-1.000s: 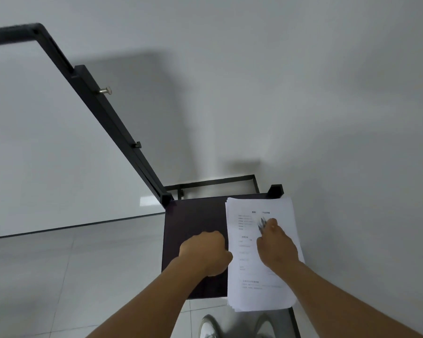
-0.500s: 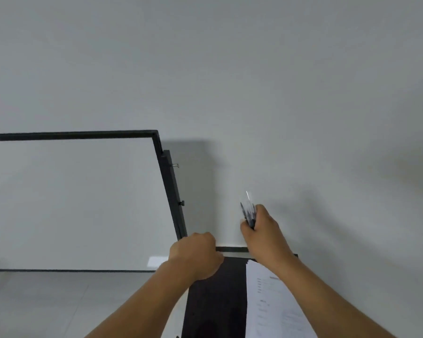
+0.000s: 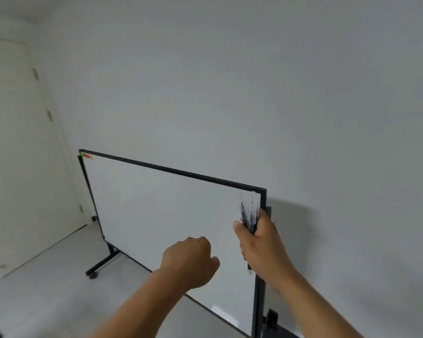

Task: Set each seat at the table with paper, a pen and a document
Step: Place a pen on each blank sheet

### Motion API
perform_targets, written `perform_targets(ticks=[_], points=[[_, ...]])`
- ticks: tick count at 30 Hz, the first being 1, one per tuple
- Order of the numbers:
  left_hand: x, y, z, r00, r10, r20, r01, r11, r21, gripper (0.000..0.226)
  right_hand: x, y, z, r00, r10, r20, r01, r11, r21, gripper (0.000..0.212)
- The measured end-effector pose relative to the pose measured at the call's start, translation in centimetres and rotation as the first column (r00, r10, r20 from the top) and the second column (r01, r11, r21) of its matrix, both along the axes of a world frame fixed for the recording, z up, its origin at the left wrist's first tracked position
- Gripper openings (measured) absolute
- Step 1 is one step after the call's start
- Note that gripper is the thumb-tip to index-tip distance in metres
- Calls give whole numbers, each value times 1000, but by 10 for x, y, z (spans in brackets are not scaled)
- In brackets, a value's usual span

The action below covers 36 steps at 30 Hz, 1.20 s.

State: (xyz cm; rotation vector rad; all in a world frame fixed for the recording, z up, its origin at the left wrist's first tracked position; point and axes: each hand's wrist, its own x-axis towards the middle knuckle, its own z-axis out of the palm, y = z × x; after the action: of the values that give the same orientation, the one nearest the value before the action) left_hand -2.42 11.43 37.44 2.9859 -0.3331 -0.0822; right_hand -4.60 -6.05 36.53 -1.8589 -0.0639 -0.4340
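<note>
- Right hand [image 3: 261,242]: raised, fingers curled round a bundle of pens [image 3: 249,215], held upright. The tops stand above the fist; a dark tip shows below it.
- Pens: clear barrels with dark cores, blurred by motion; their number cannot be made out.
- Left hand [image 3: 191,261]: lower and left of the right, well apart from it. Fingers curled into a loose fist, seen from the back; nothing visible in it, though the palm side is hidden.
- Both forearms bare, running out of the bottom edge.
- Whiteboard [image 3: 171,215]: behind the hands, a flat glossy white panel in a thin black frame, tilted in view. Its near right corner is cut off at the bottom edge; the right post is partly hidden by the right hand.
- Whiteboard foot [image 3: 100,264]: black bar with a caster, on the floor at far left.
- Small red and green marks [image 3: 87,156] at the board's far top corner; too blurred to identify.
- Wall [image 3: 279,93]: plain, matt, pale grey.
- Door [image 3: 17,142]: pale, at far left, hinges visible, soft in focus.
- Floor [image 3: 47,289]: pale, smooth, slightly reflective.
</note>
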Motion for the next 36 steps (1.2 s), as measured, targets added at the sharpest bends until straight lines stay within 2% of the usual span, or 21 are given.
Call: perform_targets(ticks=[6, 15, 22, 26, 31, 36], points=[[-25, 97, 9, 975, 220, 19, -220, 975, 2, 34, 22, 99, 7, 977, 213, 30, -214, 976, 36, 16], [-37, 238, 13, 907, 417, 55, -415, 909, -42, 31, 44, 263, 25, 880, 473, 48, -474, 880, 24, 13], [-16, 372, 27, 836, 539, 105, -536, 842, -60, 40, 81, 395, 41, 817, 575, 34, -575, 818, -8, 6], [1, 435, 47, 806, 567, 167, -567, 822, -52, 40, 103, 454, 46, 795, 606, 18, -606, 795, -8, 11], [31, 486, 61, 786, 581, 210, -592, 806, -13, 38, 138, 505, 53, 769, 639, 36, -637, 770, -41, 15], [81, 524, 58, 766, 614, 192, -622, 783, -21, 38, 191, 546, 55, 744, 665, 58, -662, 747, -67, 10]])
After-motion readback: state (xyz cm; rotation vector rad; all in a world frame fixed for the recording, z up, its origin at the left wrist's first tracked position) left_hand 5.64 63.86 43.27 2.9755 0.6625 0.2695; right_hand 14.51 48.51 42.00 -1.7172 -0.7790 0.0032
